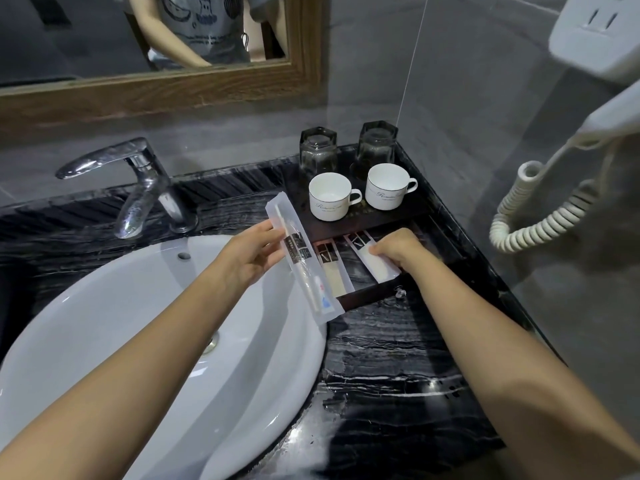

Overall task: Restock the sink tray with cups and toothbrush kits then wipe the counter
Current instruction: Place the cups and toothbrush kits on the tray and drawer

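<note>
Left hand [254, 252] pinches a sealed toothbrush kit [302, 259] at mid-length, the packet slanting over the basin [138, 323] edge, clear of the tray [367, 218]. Right hand [398, 249] is curled, fingertips pressing a second packet [375, 263] flat in the tray's near compartment; a third packet [332, 271] lies between the two hands. Just beyond the right hand stand two white cups [329, 197], and beyond those two upturned glasses [318, 152]. Cups look stocked; kits are half done; the dark worktop [381, 358] is not yet wiped. Risks: the loosely pinched kit could slip into the basin below it; the right hand drawing back carelessly could drag its packet crooked over the tray lip; a high reach forward could clip a cup handle.
</note>
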A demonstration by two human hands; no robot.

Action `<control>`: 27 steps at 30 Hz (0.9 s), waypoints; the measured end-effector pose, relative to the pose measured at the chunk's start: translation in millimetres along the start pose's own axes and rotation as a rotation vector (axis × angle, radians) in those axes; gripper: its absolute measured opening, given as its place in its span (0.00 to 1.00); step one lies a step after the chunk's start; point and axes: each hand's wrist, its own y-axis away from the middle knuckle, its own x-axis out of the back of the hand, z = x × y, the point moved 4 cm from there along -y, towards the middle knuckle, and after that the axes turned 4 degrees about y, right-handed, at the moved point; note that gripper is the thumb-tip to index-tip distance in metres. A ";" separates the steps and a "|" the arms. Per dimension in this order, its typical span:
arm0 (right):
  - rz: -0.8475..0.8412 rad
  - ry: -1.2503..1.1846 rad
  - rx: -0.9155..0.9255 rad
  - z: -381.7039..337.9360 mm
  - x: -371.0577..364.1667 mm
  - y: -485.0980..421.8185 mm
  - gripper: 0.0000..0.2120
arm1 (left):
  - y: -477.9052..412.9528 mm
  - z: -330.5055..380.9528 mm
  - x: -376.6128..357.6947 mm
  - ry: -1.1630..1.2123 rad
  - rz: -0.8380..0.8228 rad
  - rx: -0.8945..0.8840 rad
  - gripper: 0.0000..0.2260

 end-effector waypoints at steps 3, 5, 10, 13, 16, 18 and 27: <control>-0.011 0.032 0.028 -2.9 -4.0 -3.8 0.20 | -3.0 -0.5 -4.2 0.004 -0.013 0.002 0.14; -0.063 0.043 0.007 0.7 -9.2 -4.5 0.17 | -4.9 -1.0 -6.2 -0.007 -0.022 0.003 0.14; -0.078 0.101 0.042 4.2 -11.2 -8.2 0.12 | -4.1 -1.9 -11.6 -0.029 -0.022 0.005 0.13; -0.069 0.117 0.064 2.2 -10.8 -6.0 0.11 | -3.3 -3.6 -13.9 -0.022 -0.017 0.014 0.13; -0.050 0.208 0.088 -1.8 -5.3 6.8 0.10 | -2.3 -4.7 -15.5 -0.021 -0.029 0.017 0.14; 0.042 0.266 0.173 -7.3 5.3 24.6 0.12 | -1.1 -4.0 -18.6 -0.017 -0.051 0.019 0.14; -0.307 -0.316 0.399 -8.6 10.3 109.4 0.07 | 5.3 -14.7 -66.6 -0.026 -0.201 0.002 0.15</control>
